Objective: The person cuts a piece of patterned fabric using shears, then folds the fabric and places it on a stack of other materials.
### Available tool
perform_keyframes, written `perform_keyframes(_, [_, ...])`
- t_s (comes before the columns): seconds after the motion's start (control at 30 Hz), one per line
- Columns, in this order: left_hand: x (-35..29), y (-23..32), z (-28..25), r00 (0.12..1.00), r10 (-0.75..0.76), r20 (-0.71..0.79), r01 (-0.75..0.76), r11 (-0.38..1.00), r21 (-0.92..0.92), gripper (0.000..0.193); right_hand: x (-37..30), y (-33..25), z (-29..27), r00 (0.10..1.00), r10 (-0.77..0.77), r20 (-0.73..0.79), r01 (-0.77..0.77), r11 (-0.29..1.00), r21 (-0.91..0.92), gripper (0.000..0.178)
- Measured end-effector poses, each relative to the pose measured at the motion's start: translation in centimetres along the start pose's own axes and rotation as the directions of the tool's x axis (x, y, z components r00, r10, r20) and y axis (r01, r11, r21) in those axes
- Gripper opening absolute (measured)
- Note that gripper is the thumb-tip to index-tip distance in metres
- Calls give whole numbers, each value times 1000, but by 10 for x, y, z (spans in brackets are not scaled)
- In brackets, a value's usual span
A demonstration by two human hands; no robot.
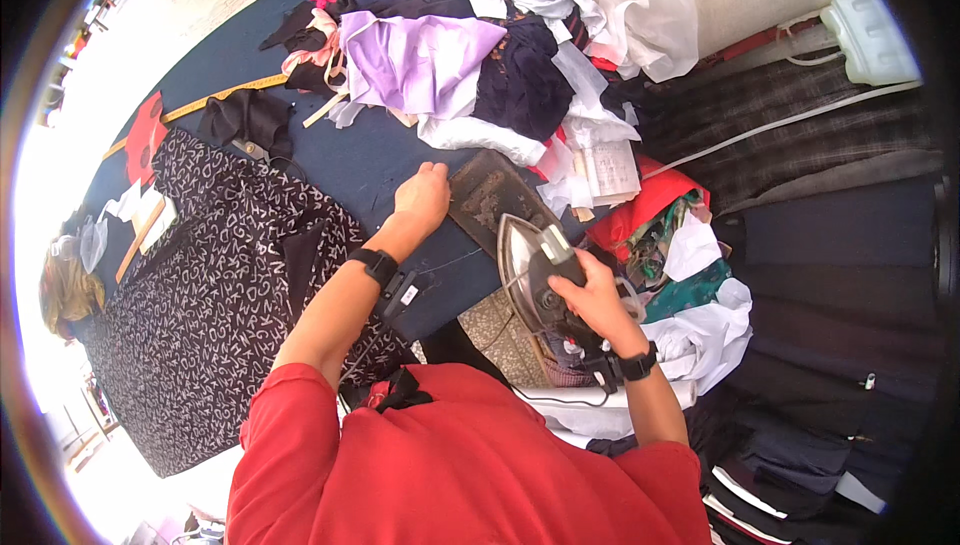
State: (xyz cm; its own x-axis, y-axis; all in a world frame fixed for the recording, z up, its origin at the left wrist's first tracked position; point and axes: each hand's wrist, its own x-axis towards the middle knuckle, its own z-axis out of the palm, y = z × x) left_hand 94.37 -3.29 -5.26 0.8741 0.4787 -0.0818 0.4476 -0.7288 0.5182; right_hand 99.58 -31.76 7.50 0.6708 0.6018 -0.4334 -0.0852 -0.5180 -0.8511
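Note:
My right hand (597,297) is wrapped round the handle of a steam iron (520,263), which is tilted so that its shiny metal side shows. The iron's tip is over the near edge of a dark, worn rest pad (490,195) on the blue-covered table (370,170). Just left of the pad, my left hand (424,197) is closed with its fingers curled; whether anything is in them is hidden. Black fabric with a white letter print (230,285) spreads over the table's left side, beneath and beside my left forearm.
Beyond the pad lies a heap of cloth with a lilac piece (420,60) on top. A yellow measuring tape (225,95) runs along the far left. At the right are a red bag (655,207), dark folded fabrics (840,275), a white hose (780,125) and a white plastic container (872,37).

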Motion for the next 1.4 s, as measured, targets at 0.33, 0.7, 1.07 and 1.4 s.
perform_keyframes(0.33, [-160,-68,-111,991,-134,30,126,806,-578,20,104,-12,49,961,-198,192,244,935,-257,46])
perform_keyframes(0.7, [-395,-168,-105,618,-778,-109,339,390,-856,17,73,-48,94,846,-532,19,454,703,-548,39])
perform_keyframes(1.07, [-367,-153,-107,924,-321,207,381,728,-570,59,117,-139,311,769,-332,547,525,815,-244,17])
perform_keyframes(1.4, [-438,-255,-166,874,-389,291,479,589,-651,41,248,-145,449,803,-458,381,596,609,-524,27])
